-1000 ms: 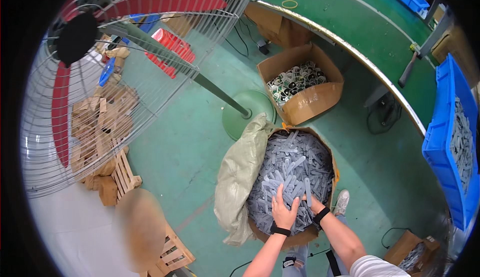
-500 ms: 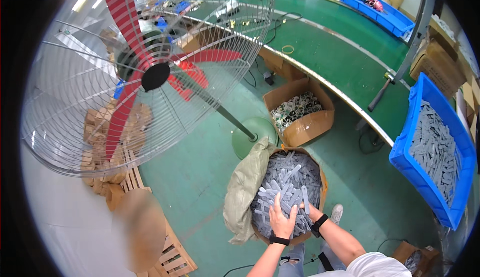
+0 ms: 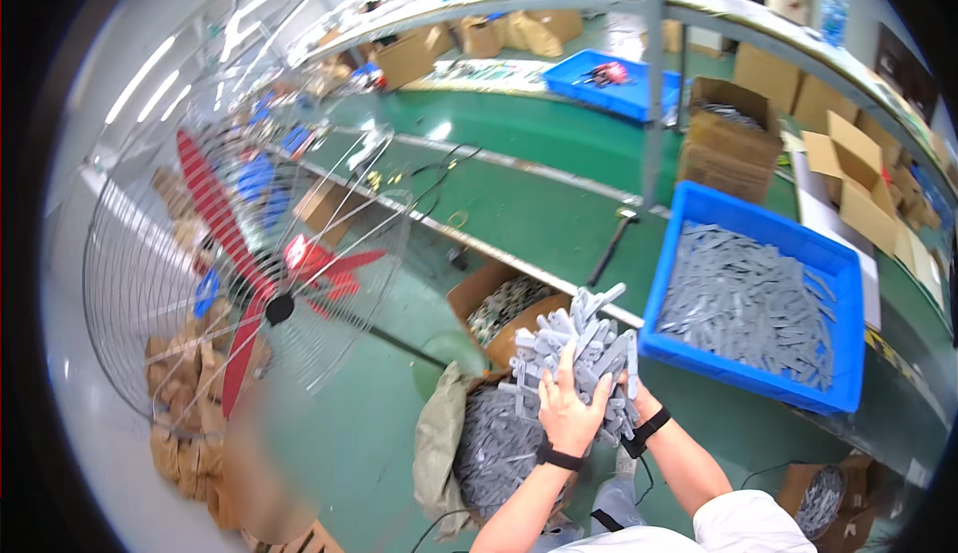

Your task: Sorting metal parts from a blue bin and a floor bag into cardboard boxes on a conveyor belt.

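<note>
A large heap of flat grey plastic strips (image 3: 589, 341) is gathered between my two hands, above the floor and just left of the blue tray. My left hand (image 3: 571, 411) presses on the heap's near side, fingers spread against the strips. From the right, my right hand (image 3: 642, 403) supports the heap, and its fingers are mostly hidden behind it. Below and to the left stands an open woven sack (image 3: 439, 448) full of the same strips. More strips lie in a blue tray (image 3: 750, 381) at the right, on the bench edge.
A standing fan (image 3: 279, 308) with red blades is at the left. Behind the sack, a cardboard box (image 3: 534, 323) holds small parts. The green bench (image 3: 499, 194) crosses the view, with a metal post (image 3: 654, 84) and a second blue tray (image 3: 639, 104) farther back.
My hands have lifted the heap of strips up out of the sack. The view has swung right and up, so the blue tray now appears closer to my hands.
</note>
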{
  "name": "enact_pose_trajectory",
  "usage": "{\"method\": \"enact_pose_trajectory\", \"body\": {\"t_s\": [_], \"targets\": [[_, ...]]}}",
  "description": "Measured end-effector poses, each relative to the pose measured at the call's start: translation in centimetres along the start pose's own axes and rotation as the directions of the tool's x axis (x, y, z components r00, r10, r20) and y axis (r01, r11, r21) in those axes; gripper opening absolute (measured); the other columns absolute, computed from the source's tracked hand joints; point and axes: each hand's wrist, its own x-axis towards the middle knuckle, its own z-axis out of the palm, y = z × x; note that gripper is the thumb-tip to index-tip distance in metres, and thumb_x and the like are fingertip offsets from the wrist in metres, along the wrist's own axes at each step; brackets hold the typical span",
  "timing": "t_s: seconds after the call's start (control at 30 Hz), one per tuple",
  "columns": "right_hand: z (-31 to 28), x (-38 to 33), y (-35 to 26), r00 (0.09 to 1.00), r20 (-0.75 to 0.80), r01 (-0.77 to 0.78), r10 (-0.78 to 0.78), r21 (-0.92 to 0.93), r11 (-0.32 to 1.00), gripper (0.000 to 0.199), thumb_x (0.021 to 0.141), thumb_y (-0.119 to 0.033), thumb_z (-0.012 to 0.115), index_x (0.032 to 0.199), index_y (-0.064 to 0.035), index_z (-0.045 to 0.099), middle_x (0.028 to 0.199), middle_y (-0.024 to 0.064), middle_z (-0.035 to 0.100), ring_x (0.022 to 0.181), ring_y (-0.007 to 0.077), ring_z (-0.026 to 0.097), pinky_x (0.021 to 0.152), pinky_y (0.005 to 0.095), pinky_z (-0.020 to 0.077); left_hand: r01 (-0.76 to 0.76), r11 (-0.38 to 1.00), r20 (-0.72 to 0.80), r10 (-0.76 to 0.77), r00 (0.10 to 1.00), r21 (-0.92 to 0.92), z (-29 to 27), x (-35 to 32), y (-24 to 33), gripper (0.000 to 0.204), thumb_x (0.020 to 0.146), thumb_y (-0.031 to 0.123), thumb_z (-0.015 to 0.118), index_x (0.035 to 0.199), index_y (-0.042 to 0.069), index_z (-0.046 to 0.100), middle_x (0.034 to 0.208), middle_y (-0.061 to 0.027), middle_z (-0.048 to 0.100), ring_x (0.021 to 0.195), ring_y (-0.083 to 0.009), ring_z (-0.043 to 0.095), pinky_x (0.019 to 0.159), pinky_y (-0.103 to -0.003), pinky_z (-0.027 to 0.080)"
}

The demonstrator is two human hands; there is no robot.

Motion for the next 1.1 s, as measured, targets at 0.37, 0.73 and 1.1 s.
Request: {"method": "enact_pose_trajectory", "body": {"t_s": [0.37, 0.73, 1.1], "targets": [[-15.6, -1.0, -22.6, 0.951, -0.229, 0.232, -0.207, 0.089, 0.969, 0.044, 0.08, -0.03, 0.048, 0.113, -0.0015, 0.05, 0.105, 0.0083, 0.056, 0.093, 0.0195, 0.055, 0.08, 0.0298, 0.0441, -0.303, 0.862, 0.304, 0.44, 0.845, -0.406, 17.1, 6.8, 21.7, 0.065, 0.074, 0.048, 0.057, 0.13, 0.022, 0.035, 0.113, -0.0321, 0.045, 0.101, -0.0459, 0.046, 0.083, -0.046, 0.041], [-22.9, -2.7, -26.3, 0.728, -0.462, -0.235, -0.507, -0.862, 0.449, 0.059, 0.076, -0.027, 0.061, 0.127, -0.0071, 0.038, 0.131, 0.0191, 0.034, 0.123, 0.0295, 0.03, 0.088, 0.0389, 0.0403, -0.232, 0.745, 0.365, 0.542, 0.757, -0.625, 19.6, 11.0, 12.3, 0.038, 0.078, 0.018, 0.061, 0.113, 0.007, 0.053, 0.124, -0.0216, 0.043, 0.112, -0.0328, 0.044, 0.092, -0.039, 0.037], [-14.2, -5.1, -3.0, 0.552, -0.046, -0.179, 0.833, -0.982, 0.065, 0.031, 0.078, -0.028, 0.052, 0.093, -0.0027, 0.058, 0.079, 0.0089, 0.063, 0.066, 0.0171, 0.061, 0.055, 0.0287, 0.0486, 0.496, 0.856, 0.186, -0.469, 0.863, -0.145, 8.4, -7.4, -20.4, 0.023, 0.08, 0.01, 0.055, 0.1, -0.001, 0.057, 0.094, -0.0141, 0.059, 0.087, -0.024, 0.056, 0.08, -0.032, 0.043]]}}
